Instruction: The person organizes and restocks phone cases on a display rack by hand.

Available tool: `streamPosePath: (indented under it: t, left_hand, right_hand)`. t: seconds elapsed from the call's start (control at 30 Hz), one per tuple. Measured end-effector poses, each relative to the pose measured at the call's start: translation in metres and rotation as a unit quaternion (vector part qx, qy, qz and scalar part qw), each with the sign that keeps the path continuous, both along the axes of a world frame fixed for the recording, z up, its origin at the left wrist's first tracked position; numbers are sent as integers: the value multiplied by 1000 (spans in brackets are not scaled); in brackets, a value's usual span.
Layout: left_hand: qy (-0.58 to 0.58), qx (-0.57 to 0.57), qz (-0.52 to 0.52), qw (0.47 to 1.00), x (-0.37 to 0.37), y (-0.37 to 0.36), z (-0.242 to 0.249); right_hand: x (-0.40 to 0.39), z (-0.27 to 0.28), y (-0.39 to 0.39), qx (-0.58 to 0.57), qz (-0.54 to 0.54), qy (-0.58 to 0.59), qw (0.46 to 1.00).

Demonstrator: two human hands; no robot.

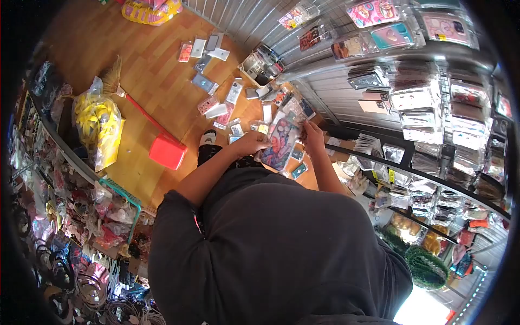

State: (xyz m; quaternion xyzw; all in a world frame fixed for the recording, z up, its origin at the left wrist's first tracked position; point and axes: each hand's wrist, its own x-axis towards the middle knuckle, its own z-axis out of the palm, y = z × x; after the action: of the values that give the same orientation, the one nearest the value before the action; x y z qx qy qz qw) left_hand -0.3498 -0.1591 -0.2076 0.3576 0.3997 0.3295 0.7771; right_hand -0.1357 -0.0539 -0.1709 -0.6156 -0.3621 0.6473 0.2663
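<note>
Between my two hands is a phone case in a clear plastic bag, printed in pink, blue and dark colours. My left hand pinches the left edge of the bag. At the upper right edge, my right hand has its fingers closed on the plastic. Below and beyond the hands, several packaged phone cases lie loosely on the wooden floor. A teal phone case lies just under my hands.
A box of small items stands by the slatted wall. Bagged cases hang on racks at right. A red dustpan, a broom and a yellow bag are at left, near crowded shelves.
</note>
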Motion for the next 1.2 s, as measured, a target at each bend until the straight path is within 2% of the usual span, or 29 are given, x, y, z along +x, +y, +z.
streamPosePath:
  t: [0.03,0.1,0.13,0.2,0.23,0.27,0.3,0.33,0.4,0.43,0.47,0.5,0.6,0.8,0.83,0.93,1.0,1.1,1.2]
  left_hand:
    - [39,-9,15,999,-4,-4,-4]
    - [38,-29,34,998,-2,-15,-35]
    - [63,-32,35,997,-4,-22,-42]
    - [80,-44,72,993,-4,-40,-59]
    - [78,-47,72,993,-2,-48,-75]
    - [61,-80,72,992,1,-56,-91]
    - [43,-113,71,990,2,-63,-101]
    - [64,-116,69,989,-1,-66,-98]
    - [39,-129,85,987,-9,-71,-77]
    - [19,-137,105,985,-13,-71,-70]
    - [60,-153,53,985,-8,-79,-91]
    - [57,-156,49,985,-8,-84,-92]
    - [121,-153,8,981,-13,-95,-90]
    - [35,-248,86,964,-13,-122,-99]
    - [35,-246,85,965,-12,-127,-104]
    - [17,-241,121,963,-4,-139,-118]
    - [-25,-297,148,943,-2,-144,-119]
    - [-9,-283,138,949,1,-154,-132]
    - [-24,-293,154,943,-1,-153,-131]
  right_hand:
    - [-8,3,0,-5,-1,-4,1000]
    - [-21,10,3,10,49,-129,990]
    - [-20,6,5,6,48,-133,990]
    - [-21,-7,13,102,115,-218,964]
    - [-21,-15,20,99,116,-219,964]
    - [-20,-23,28,214,187,-298,911]
    - [-19,-30,36,323,253,-369,834]
    - [-26,-29,45,320,255,-371,834]
    - [-37,-26,66,414,327,-436,729]
    - [-42,-30,79,412,327,-437,729]
    - [-46,-35,93,439,329,-460,698]
    - [-49,-41,103,461,331,-482,667]
    - [-65,-49,141,427,332,-527,656]
    - [-70,-74,213,442,340,-570,604]
    - [-69,-78,220,442,338,-571,604]
    - [-73,-85,247,445,344,-614,553]
    - [-79,-87,258,444,340,-623,548]
    - [-93,-84,272,455,337,-631,531]
    - [-99,-87,288,396,323,-689,514]
